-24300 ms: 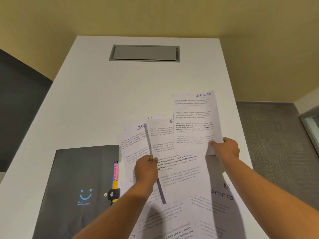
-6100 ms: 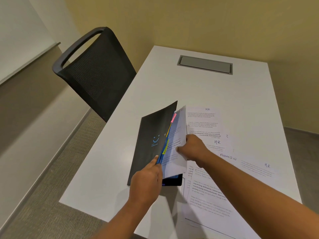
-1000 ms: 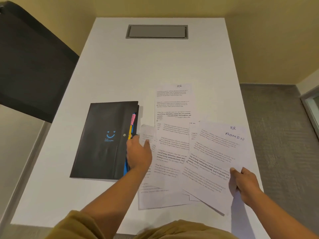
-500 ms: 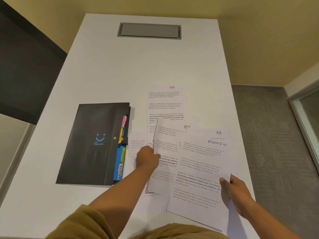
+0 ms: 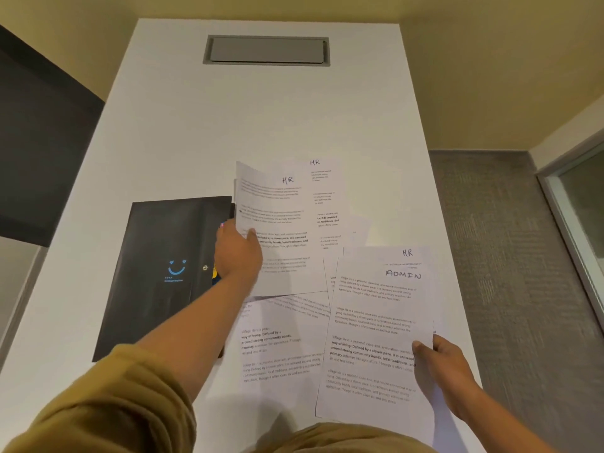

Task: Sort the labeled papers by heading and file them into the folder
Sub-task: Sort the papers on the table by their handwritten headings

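Looks about midway through sorting: left hand (image 5: 237,253) pinching an HR sheet (image 5: 277,207), right hand (image 5: 441,364) gripping the ADMIN sheet (image 5: 376,322), loose papers (image 5: 281,348) between both hands, closed folder (image 5: 163,273) just left of the left hand, filing probably yet to finish.

Beyond folder (image 5: 157,273) and papers (image 5: 281,354), the table (image 5: 261,109) lies free.

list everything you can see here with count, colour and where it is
table: one, white, under everything
cable hatch: one, grey, table's far end
folder: one, black with blue smiley, flat on table's left
HR sheet: one, white, lifted beside folder
ADMIN sheet: one, white, front of the sheets held at right
loose papers: several, white, overlapping on table, count unclear
chair back: one, dark, left of table
left hand: pinches HR sheet
right hand: grips ADMIN sheet's edge
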The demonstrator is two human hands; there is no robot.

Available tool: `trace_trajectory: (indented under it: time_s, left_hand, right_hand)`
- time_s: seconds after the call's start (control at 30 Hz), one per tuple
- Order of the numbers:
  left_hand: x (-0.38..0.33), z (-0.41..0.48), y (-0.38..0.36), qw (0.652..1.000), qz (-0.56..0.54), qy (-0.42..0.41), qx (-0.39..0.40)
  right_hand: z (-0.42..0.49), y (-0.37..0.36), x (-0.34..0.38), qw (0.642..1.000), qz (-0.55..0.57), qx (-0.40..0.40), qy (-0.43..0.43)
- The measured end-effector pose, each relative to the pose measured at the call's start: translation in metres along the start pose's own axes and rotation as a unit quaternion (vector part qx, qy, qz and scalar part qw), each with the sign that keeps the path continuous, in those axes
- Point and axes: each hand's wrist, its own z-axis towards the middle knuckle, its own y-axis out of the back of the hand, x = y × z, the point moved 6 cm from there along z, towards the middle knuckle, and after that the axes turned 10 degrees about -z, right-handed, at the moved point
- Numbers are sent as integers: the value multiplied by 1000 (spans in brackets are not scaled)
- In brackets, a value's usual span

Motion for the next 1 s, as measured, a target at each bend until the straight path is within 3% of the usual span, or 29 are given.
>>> trace_trajectory:
  time_s: [0.1,0.2,0.27,0.53,0.63,0.73,0.87,1.0]
  left_hand:
    - [-6,-18,-13,964,182,-192,4]
    - [5,-59,-55,853,298,-367,221]
    - [30,-74,-73,809,326,-350,342]
    - [14,-30,-84,830,368,-265,325]
    - [2,-34,-85,836,356,-301,291]
    - [14,-61,-86,809,359,-361,294]
    - [41,-93,-87,801,346,-352,338]
    - [32,-102,-87,800,321,-383,332]
  right_hand:
    - [-1,0,2,1000,6,-5,-1]
    - [-2,1,3,1000,3,-6,-7]
    - [-3,3,1,1000,-7,-7,-15]
    - [-12,6,4,999,-34,-5,-13]
    - [-14,3,15,999,-34,-14,-3]
    - [-11,0,22,1000,4,-18,4]
    - [-9,4,26,999,23,-46,-12]
    - [-10,7,34,999,6,-47,-13]
